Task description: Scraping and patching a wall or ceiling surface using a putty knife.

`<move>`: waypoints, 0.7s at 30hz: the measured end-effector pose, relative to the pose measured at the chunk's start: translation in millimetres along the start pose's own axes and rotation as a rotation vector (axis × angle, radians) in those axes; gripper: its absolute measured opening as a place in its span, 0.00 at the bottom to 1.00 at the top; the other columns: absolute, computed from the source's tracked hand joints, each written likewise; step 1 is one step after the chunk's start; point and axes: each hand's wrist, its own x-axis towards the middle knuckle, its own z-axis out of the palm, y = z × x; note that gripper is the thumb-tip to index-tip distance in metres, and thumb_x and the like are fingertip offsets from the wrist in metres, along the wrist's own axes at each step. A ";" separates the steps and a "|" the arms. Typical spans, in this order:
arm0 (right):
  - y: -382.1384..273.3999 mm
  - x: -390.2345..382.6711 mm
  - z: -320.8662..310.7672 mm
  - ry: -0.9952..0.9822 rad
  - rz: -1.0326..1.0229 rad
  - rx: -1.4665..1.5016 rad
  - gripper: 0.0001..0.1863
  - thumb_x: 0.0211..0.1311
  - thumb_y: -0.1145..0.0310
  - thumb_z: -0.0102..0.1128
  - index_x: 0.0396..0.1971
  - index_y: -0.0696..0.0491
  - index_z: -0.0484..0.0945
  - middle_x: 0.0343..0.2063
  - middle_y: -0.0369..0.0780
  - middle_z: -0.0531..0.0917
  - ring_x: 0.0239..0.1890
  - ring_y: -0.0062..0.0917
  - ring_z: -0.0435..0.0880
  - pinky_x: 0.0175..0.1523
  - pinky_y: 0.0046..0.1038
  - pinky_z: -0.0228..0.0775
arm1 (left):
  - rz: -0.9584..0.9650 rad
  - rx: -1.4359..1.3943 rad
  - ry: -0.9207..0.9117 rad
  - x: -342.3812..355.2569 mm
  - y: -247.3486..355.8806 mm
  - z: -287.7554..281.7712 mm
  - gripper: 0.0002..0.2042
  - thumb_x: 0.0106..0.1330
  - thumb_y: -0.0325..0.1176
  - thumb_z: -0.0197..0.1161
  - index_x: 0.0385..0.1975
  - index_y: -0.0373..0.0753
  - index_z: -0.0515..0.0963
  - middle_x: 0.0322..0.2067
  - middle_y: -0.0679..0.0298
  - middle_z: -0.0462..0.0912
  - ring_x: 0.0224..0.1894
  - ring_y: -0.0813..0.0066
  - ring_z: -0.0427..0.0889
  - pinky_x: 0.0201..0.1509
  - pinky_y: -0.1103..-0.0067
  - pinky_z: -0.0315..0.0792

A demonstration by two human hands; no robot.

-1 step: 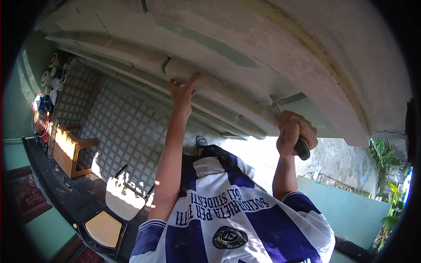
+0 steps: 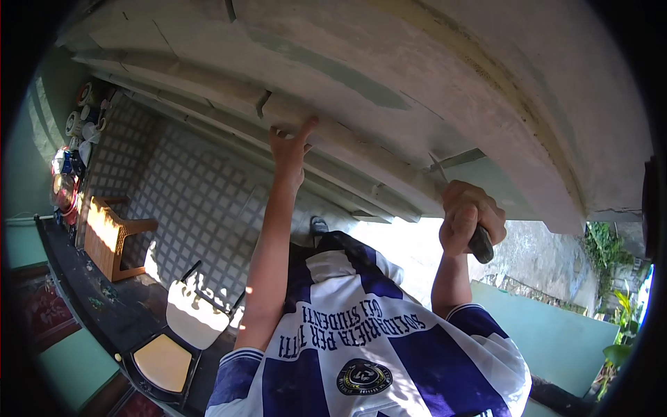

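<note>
My left hand (image 2: 288,149) reaches up to the long pale ledge (image 2: 208,81) of the wall. Its fingers are apart and rest against the ledge's edge, with one pointing up. To the right, my right hand (image 2: 472,217) is closed around a tool with a dark handle (image 2: 481,244) and a thin metal blade (image 2: 438,167). Whether it is a scraper or a knife I cannot tell. The blade's tip is by the ledge's upper edge, close to a patch (image 2: 462,158) where the pale coating is broken and greenish paint shows. My fist hides part of the handle.
Behind me, on the left, are a wooden stool (image 2: 104,236), a pale-seated chair (image 2: 194,316) and a dark counter (image 2: 104,299). Jars and containers (image 2: 69,167) line the far left. A pale green low wall (image 2: 542,326) and plants (image 2: 618,333) are at the right.
My right hand has shifted slightly right and down with the tool, whose blade has moved a little with it. My left hand stays in place.
</note>
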 end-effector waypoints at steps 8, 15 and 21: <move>17.0 -7.7 1.2 -0.103 0.044 0.076 0.21 0.68 0.73 0.52 0.12 0.55 0.63 0.09 0.38 0.70 0.10 0.23 0.69 0.18 0.25 0.63 | 0.000 0.048 -0.014 1.1 -1.6 0.7 0.47 0.50 0.42 0.84 0.66 0.36 0.59 0.60 0.58 0.70 0.57 0.65 0.76 0.53 0.67 0.76; 2.0 -7.5 20.0 -0.051 -0.103 0.005 0.21 0.67 0.75 0.50 0.12 0.53 0.60 0.09 0.37 0.68 0.10 0.22 0.67 0.17 0.24 0.62 | -0.017 0.040 -0.047 -0.1 -1.0 -3.7 0.47 0.51 0.43 0.84 0.64 0.32 0.59 0.60 0.56 0.70 0.55 0.65 0.77 0.53 0.69 0.77; 9.3 -2.7 26.8 -0.126 -0.043 0.058 0.19 0.62 0.80 0.51 0.12 0.54 0.60 0.10 0.38 0.67 0.10 0.24 0.66 0.17 0.26 0.62 | 0.031 0.106 -0.064 8.2 0.2 -4.1 0.46 0.51 0.43 0.84 0.63 0.31 0.60 0.56 0.55 0.73 0.50 0.68 0.80 0.45 0.74 0.80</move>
